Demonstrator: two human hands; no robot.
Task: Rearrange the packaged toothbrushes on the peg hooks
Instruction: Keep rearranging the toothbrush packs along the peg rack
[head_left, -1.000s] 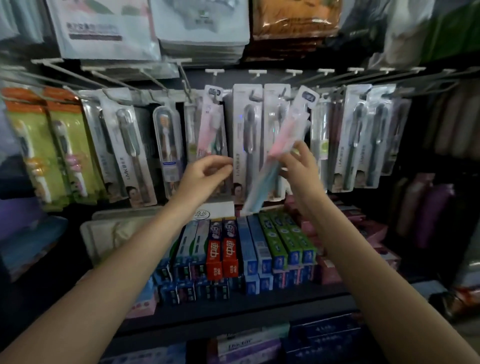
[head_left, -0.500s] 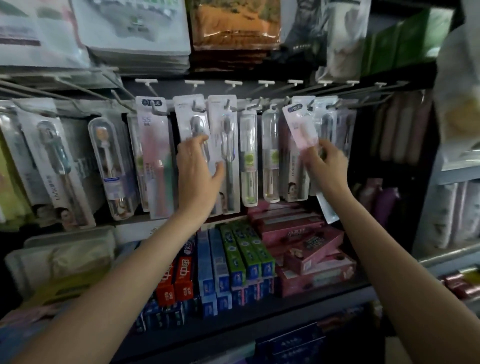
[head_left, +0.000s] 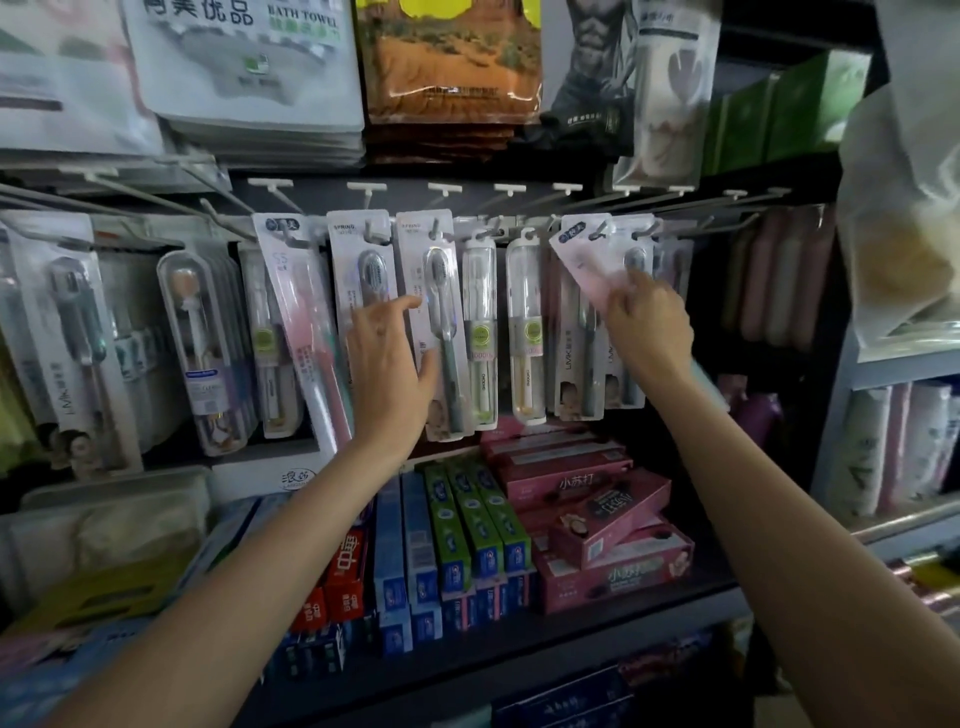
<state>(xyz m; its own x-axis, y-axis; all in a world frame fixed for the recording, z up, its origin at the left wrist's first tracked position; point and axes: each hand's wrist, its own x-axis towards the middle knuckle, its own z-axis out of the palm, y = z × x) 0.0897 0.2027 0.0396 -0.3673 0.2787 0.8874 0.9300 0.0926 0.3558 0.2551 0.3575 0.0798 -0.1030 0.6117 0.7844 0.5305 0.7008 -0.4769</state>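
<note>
The pink toothbrush pack (head_left: 587, 260) is up at the right end of the row, tilted, its punched header close against a peg hook (head_left: 602, 228); whether the hole is on the prong I cannot tell. The right hand (head_left: 649, 332) pinches it low on the card, fingers curled round the edge. It looks like a featherweight thing, thin card with a plastic blister, bendy along its length and a bit slick, so held at the bottom the top will likely wobble; a pinch nearer the header, on the flat card beside the hole, would probably steer it onto the prong more surely. Just behind it hang grey-brush packs (head_left: 582, 358), and crowding could snag the card. Further left, the left hand (head_left: 389, 358) lies with fingers spread and straight against the white SPRING packs (head_left: 363, 270), touching them and gripping nothing, perhaps steadying the row. A second pink pack (head_left: 301, 312) hangs tilted left of that. Below, a shelf (head_left: 519, 639) carries toothpaste boxes (head_left: 467, 525) in blue, green and red, with pink cartons (head_left: 608, 514) piled at the right. Above hang bath towel packets (head_left: 249, 52).
</note>
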